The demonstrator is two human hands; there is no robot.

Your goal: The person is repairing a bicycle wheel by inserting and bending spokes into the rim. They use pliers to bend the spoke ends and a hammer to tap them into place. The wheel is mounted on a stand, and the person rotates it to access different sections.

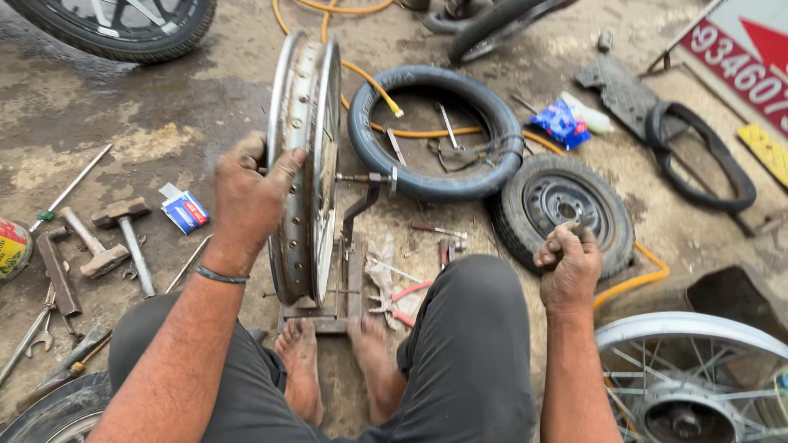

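now: rim upright on the stand, one hand on it

i see my left hand [250, 193] clamped on the edge of the bare spoked wheel rim [305, 164], fingers wrapped over its near side. the rim stands upright on a small metal truing stand [349, 271] set on the stained concrete, and my bare feet rest on the stand's base. my right hand [568, 264] is clenched around something small and thin (too hidden by the fingers to name), held up just in front of a small tyre on a steel wheel [562, 209]. a blue tyre [435, 131] lies flat behind the stand. hammers [123, 234] lie to the left, red-handled pliers [398, 299] by my right foot.
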